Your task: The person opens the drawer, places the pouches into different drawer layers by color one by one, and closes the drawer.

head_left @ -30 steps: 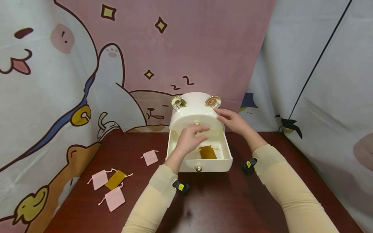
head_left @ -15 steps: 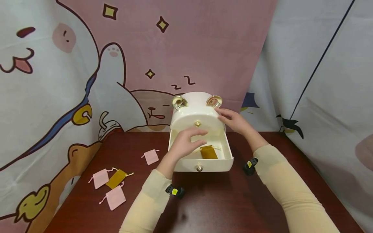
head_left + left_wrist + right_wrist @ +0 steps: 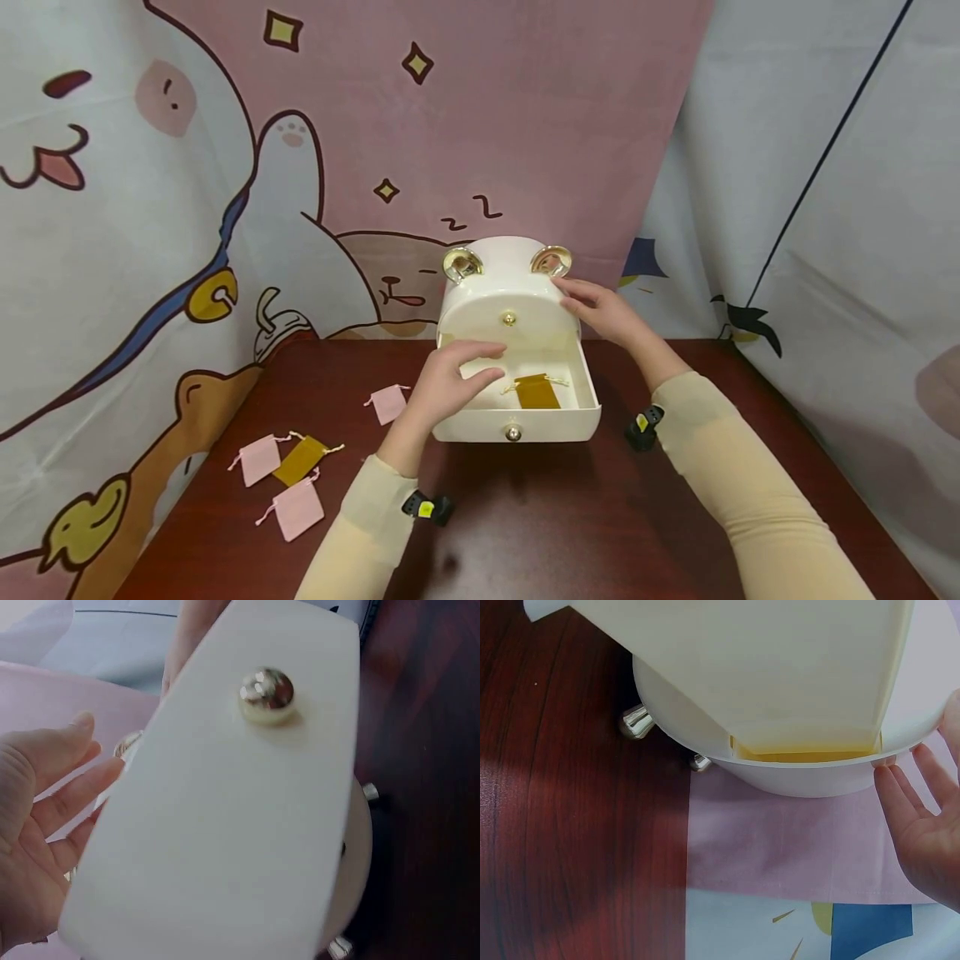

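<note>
One gold pouch (image 3: 537, 392) lies in the extended drawer (image 3: 555, 425) of a white box (image 3: 502, 279). Over the drawer's left side hangs the left hand (image 3: 444, 385), thumb and fingers wide apart, holding nothing; the right hand (image 3: 604, 313) rests its fairly straight fingers against the box's upper right side, probably to steady it. Four more pouches (image 3: 298, 509), three pink, lie leftward on the table (image 3: 525, 533).

Left grip (image 3: 447, 382) (loosely curved), right grip (image 3: 604, 313) farther forward.
</note>
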The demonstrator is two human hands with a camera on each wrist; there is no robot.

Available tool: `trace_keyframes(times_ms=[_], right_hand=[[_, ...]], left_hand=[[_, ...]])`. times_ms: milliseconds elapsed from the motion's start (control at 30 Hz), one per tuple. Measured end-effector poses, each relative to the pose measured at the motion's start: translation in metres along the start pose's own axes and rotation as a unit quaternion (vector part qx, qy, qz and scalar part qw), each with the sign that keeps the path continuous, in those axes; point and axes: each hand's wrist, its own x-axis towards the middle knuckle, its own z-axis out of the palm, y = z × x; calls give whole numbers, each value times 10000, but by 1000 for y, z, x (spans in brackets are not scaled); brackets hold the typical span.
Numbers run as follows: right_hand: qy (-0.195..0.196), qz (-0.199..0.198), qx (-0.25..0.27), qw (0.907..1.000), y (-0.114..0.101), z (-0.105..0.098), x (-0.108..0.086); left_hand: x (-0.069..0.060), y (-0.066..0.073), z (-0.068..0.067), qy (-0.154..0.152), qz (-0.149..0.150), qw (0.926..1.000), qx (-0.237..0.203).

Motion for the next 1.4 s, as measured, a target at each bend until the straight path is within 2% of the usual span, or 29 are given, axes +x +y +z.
trace_keyframes(times_ms=[267, 367, 533, 733, 867, 1133, 1267, 1400], right_hand=[[-25, -15, 4, 10000, -1, -1, 0], [-27, 11, 1, 10000, -1, -1, 0], [-24, 91, -16, 10000, -1, 0, 0], [-26, 126, 1, 9999, 2, 0, 0], [-36, 117, 15, 9999, 3, 0, 0], [-94, 121, 65, 9999, 3, -1, 0], [-96, 97, 46, 9999, 1, -1, -1], [-79, 77, 22, 9999, 1, -1, -1]], left_hand=[[-20, -14, -19, 425, -60, 9990, -80], [-27, -18, -27, 551, -166, 9983, -90], [-41, -26, -37, 730, -560, 9956, -159], [-56, -36, -48, 831, -1234, 9880, -416], [-65, -44, -57, 883, -1443, 9839, -574], [-82, -66, -73, 836, -1369, 9865, 315], [-91, -77, -81, 828, -1328, 9863, 518], [-99, -88, -89, 823, -1431, 9842, 642]])
